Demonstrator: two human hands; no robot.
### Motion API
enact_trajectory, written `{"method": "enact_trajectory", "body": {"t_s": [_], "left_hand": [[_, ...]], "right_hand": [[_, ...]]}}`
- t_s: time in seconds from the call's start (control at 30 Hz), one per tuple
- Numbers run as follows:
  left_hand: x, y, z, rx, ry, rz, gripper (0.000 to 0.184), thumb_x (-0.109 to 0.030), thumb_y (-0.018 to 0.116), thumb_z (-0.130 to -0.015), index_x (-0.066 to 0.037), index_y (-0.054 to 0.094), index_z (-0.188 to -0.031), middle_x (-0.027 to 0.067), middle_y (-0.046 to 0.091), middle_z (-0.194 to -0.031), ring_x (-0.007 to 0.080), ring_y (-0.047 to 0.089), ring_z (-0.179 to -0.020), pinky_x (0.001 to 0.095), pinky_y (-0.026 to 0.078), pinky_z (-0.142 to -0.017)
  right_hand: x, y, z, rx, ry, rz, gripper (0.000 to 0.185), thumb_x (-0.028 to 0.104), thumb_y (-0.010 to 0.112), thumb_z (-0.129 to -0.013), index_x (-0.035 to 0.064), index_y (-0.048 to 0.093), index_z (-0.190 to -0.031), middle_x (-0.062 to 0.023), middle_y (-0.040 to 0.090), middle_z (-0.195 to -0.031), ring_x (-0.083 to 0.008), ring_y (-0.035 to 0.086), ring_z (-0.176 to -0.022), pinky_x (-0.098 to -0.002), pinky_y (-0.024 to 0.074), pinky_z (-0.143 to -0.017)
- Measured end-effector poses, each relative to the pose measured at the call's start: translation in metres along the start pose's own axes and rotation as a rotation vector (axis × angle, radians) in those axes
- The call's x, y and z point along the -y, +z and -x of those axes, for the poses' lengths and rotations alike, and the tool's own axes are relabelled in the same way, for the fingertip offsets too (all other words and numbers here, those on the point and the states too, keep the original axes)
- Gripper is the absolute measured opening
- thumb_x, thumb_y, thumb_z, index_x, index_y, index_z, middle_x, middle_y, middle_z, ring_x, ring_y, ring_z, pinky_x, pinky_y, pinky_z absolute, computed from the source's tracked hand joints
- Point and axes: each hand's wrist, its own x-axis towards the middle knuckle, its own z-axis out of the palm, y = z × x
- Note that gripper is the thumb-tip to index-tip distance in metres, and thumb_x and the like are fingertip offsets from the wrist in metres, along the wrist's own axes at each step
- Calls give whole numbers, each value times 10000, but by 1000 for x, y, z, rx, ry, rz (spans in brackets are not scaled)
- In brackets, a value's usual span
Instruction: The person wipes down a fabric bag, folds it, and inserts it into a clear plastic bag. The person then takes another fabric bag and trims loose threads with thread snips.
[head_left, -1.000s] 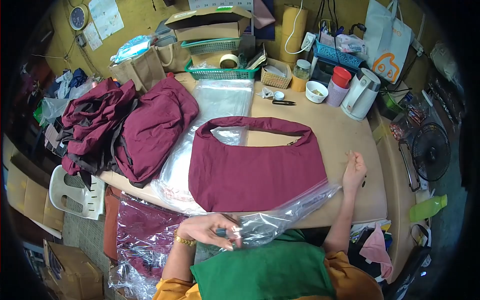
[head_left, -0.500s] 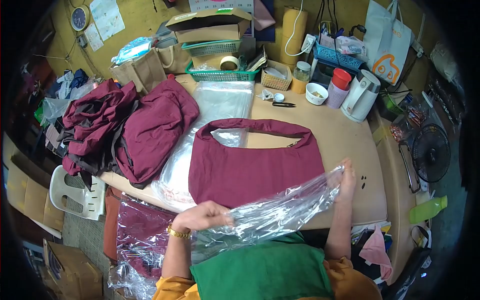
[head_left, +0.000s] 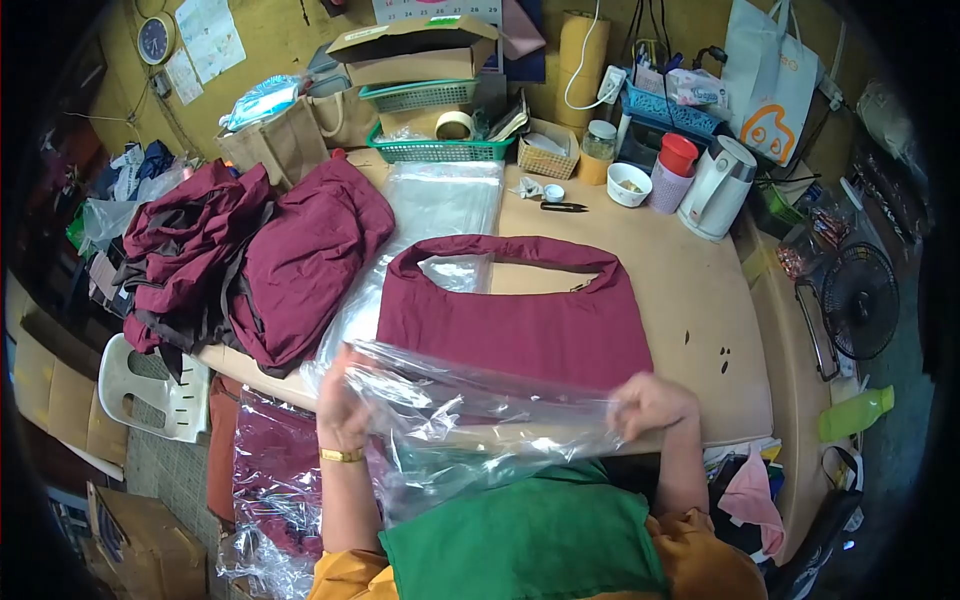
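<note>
Right hand (head_left: pixel 652 405) pinches clear film (head_left: pixel 490 400) over the desk's (head_left: pixel 700 280) near edge; left hand's (head_left: pixel 345 405) grip I cannot tell. Slack could snag the maroon bag (head_left: pixel 510 335)

The sleeves (head_left: pixel 690 550) are orange, garment (head_left: pixel 520 540) green, bracelet (head_left: pixel 342 455) gold.

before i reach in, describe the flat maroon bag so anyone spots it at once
On the tan tabletop, look past the raised clear plastic to the maroon bag partly behind it. Unlike the crumpled maroon heap leftward, it lies flat, strap arched round an open gap.
</note>
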Motion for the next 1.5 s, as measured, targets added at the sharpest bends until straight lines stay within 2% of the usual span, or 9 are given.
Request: {"method": "enact_trajectory", "body": {"t_s": [0.3,0.37,0.47,0.6,0.87,1.0,1.27,1.37,1.5], "left_hand": [[-7,23,4,600,-564,-1231,218,-127,662,-874,9,654,-1044,71,669,-1012,134,620,-809,267,494,-725],[1,47,10,-246,43,-224,396,-353,494,-1026,-45,594,-798,69,618,-783,178,614,-715,339,540,-688],[-6,-19,-26,813,-389,531,507,-499,442,-1020,-31,634,-984,101,666,-885,181,639,-770,370,568,-727],[-11,24,8,761,-455,-1068,355,-104,812,-806,0,681,-1119,35,699,-975,57,582,-882,233,489,-781],[-12,-11,-6,670,-296,365,318,-319,564,-992,-12,632,-1036,161,700,-886,212,648,-676,337,542,-628],[-20,31,12,768,-386,-1222,190,-111,727,-853,-5,650,-990,125,717,-991,112,586,-749,271,480,-773],[-6,-21,-24,578,-339,305,285,-363,602,-973,-78,621,-961,40,627,-821,189,595,-671,331,536,-702],[-11,-18,-4,508,-286,-784,391,-312,733,-877,-5,639,-1099,1,644,-838,107,562,-660,259,460,-635],[-16,12,-6,590,-551,-1390,361,-238,751,-860,34,652,-1077,9,672,-873,104,565,-695,254,462,-644]], "right_hand": [[-38,-5,-6,-16,-115,-1234,377,393,576,-983,55,644,-831,-58,645,-740,-181,617,-667,-369,518,-611],[0,10,-6,245,-69,-537,356,381,578,-984,58,641,-852,-50,633,-726,-187,621,-676,-362,520,-619],[1,21,-7,498,-15,91,264,314,599,-975,54,632,-943,-36,618,-704,-202,638,-706,-342,524,-657],[-16,17,-12,-724,-318,-799,277,315,534,-1000,73,565,-869,-44,560,-644,-177,587,-630,-346,504,-582],[13,29,-5,486,-8,108,481,435,472,-1012,86,597,-705,-60,620,-655,-137,574,-598,-312,495,-594],[-2,21,-10,-267,-364,-902,316,299,561,-976,50,691,-831,-41,604,-638,-113,564,-602,-310,483,-575],[-12,22,-13,426,145,254,169,193,608,-927,38,653,-975,-75,651,-676,-194,665,-690,-400,534,-602],[-14,30,-27,-845,-255,-789,223,293,607,-971,76,640,-1006,-55,670,-729,-189,663,-697,-391,529,-605],[-38,1,-30,105,-286,-1182,194,284,637,-952,92,649,-980,-47,674,-733,-152,642,-667,-343,518,-601]]}}
